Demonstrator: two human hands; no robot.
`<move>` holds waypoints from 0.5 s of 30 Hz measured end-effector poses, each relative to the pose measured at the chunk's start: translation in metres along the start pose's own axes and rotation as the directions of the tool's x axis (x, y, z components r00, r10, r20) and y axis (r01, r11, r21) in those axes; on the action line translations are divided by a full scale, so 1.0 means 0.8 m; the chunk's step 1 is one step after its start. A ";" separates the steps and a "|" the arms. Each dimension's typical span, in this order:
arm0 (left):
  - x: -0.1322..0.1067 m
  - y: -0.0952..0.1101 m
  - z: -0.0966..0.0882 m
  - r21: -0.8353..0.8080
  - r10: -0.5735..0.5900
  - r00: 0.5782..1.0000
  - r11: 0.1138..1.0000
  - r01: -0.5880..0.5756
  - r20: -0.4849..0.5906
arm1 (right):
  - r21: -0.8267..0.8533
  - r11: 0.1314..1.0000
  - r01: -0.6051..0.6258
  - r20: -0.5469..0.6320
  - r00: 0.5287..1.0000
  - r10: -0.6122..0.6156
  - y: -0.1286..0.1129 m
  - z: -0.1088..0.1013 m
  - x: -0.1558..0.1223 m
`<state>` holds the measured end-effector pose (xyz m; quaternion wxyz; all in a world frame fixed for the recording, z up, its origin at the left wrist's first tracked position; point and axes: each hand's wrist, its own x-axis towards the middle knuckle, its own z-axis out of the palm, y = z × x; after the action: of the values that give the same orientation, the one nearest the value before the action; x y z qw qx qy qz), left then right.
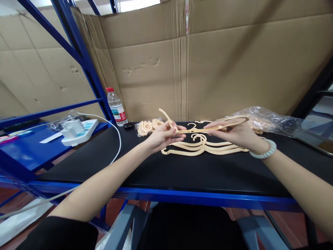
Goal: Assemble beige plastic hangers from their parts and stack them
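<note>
Between my two hands, above the black tabletop (145, 170), is a beige plastic folding clothes hanger (194, 131). My left hand (166, 136) pinches one end, where a curved piece sticks up. Fingers of my right hand (236, 133) close around the other end, near a curved loop. Below them, several similar beige hangers (188, 153) lie spread out with their hooks pointing away from me. Another small hook (191, 125) shows behind the held hanger. My right hand and the held hanger partly cover the ones beneath.
Folded beige pieces in clear plastic (145, 128) lie at the back left, near a water bottle (117, 107). A larger clear bag (262, 118) is at the back right. A white power strip (80, 132) and cable lie left. Cardboard (145, 69) walls the back.
</note>
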<state>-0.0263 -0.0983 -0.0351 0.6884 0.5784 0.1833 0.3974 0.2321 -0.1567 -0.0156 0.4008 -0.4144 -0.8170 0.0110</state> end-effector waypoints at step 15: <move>0.003 -0.003 -0.001 0.079 0.093 0.991 0.993 -0.086 -0.094 | 0.045 0.999 -0.011 -0.049 0.999 0.014 -0.006 0.008 -0.004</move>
<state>-0.0247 -0.0960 -0.0372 0.6380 0.5913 0.2054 0.4485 0.2257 -0.1596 -0.0207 0.4300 -0.4106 -0.8038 0.0214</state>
